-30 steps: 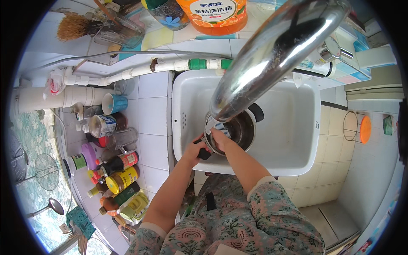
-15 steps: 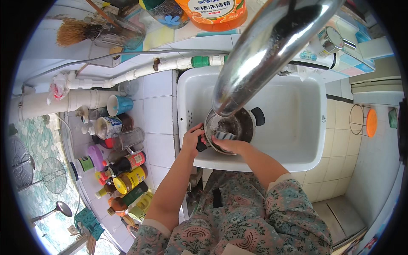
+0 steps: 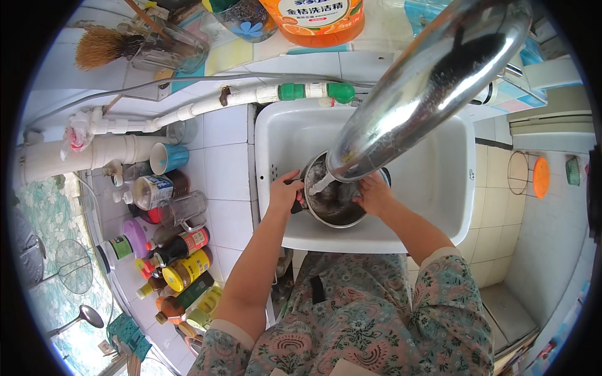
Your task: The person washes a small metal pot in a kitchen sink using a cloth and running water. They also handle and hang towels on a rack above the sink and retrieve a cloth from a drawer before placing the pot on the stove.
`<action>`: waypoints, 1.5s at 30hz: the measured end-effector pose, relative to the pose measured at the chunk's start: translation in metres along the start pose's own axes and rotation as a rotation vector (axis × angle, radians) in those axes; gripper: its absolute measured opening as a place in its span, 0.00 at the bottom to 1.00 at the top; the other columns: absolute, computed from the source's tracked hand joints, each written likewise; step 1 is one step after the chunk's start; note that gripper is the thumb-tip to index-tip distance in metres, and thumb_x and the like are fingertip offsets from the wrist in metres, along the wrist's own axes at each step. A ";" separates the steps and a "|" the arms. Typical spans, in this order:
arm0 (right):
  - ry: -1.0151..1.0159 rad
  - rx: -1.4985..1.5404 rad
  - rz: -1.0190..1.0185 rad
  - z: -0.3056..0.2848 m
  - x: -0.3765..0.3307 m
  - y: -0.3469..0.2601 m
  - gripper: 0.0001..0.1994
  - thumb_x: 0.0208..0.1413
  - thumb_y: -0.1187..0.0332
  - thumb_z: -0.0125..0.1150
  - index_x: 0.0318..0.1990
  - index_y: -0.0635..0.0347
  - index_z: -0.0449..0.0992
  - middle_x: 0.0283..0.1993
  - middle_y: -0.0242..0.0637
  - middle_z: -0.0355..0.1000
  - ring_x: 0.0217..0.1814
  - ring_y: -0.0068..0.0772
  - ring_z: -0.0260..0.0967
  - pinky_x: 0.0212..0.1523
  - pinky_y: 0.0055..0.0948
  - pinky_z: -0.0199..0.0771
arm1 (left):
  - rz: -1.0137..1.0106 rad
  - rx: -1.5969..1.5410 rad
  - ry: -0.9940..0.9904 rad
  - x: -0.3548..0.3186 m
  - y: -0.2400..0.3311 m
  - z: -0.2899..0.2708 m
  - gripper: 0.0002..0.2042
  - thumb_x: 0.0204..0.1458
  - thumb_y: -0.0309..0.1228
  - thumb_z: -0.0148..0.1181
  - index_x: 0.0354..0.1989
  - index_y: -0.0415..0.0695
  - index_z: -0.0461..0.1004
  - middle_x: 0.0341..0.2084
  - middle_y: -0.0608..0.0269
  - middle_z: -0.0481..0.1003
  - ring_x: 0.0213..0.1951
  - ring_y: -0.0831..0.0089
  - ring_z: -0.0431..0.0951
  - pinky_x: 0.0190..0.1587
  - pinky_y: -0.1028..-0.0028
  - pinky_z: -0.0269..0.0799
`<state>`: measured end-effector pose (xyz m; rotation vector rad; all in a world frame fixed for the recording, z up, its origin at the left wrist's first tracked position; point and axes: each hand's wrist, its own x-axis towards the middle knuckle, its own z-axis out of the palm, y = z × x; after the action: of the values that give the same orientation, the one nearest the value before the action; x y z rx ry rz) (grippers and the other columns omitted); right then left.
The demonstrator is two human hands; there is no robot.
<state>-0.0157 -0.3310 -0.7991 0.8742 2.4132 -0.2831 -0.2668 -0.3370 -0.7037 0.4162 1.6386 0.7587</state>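
A round metal pot (image 3: 342, 214) with black handles sits in the white sink, water running into it from the thick chrome faucet (image 3: 414, 106). My left hand (image 3: 285, 191) is closed around the black handle at the pot's left side. My right hand (image 3: 375, 194) is at the right of the pot, its fingers bent over the rim toward the inside wall. Beside those fingers shows a blurred greyish dishcloth (image 3: 348, 191), mostly hidden by the hand and the faucet. The pot's inner bottom looks dark and wet.
The white sink (image 3: 439, 219) surrounds the pot. Along the back ledge stand an orange detergent bottle (image 3: 316, 25) and a brush in a glass jar (image 3: 166, 53). White pipes (image 3: 188, 113) run along the wall. Several sauce bottles (image 3: 188, 269) and a blue cup (image 3: 168, 158) stand at left.
My right hand has moved from the pot's near side to its right side, and the striped cloth is now mostly hidden. A stream of water now shows below the faucet. My left hand keeps the handle.
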 end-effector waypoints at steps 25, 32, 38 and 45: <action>-0.158 2.434 0.035 -0.039 0.092 -0.109 0.35 0.56 0.38 0.31 0.64 0.51 0.48 0.60 0.43 0.56 0.64 0.34 0.49 0.61 0.36 0.49 | -0.122 -0.168 -0.015 -0.009 -0.040 0.000 0.22 0.45 0.22 0.52 0.51 0.31 0.65 0.17 0.62 0.67 0.17 0.76 0.66 0.20 0.74 0.66; -0.407 1.094 -0.184 -0.026 0.013 -0.070 0.28 0.61 0.43 0.27 0.64 0.43 0.53 0.69 0.33 0.44 0.70 0.29 0.40 0.65 0.35 0.41 | -0.088 -0.098 -0.102 0.003 -0.036 -0.016 0.25 0.47 0.20 0.49 0.57 0.32 0.58 0.17 0.64 0.66 0.17 0.76 0.65 0.21 0.74 0.64; 0.162 -0.086 -0.179 0.031 0.046 0.001 0.29 0.53 0.53 0.46 0.64 0.44 0.54 0.70 0.22 0.41 0.70 0.23 0.39 0.69 0.33 0.28 | -0.128 -0.063 -0.127 0.003 -0.025 -0.012 0.23 0.48 0.20 0.49 0.55 0.32 0.60 0.17 0.64 0.66 0.17 0.76 0.65 0.21 0.73 0.65; 0.276 -0.303 -0.008 -0.021 0.030 0.032 0.26 0.55 0.59 0.44 0.62 0.50 0.57 0.71 0.19 0.35 0.72 0.21 0.27 0.69 0.34 0.22 | -0.119 -0.178 -0.028 0.002 -0.025 -0.014 0.24 0.45 0.20 0.52 0.55 0.34 0.62 0.16 0.64 0.65 0.16 0.76 0.65 0.20 0.73 0.67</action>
<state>-0.0234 -0.2827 -0.7992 0.8067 2.6179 0.2120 -0.2769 -0.3571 -0.7217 0.2000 1.5408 0.7979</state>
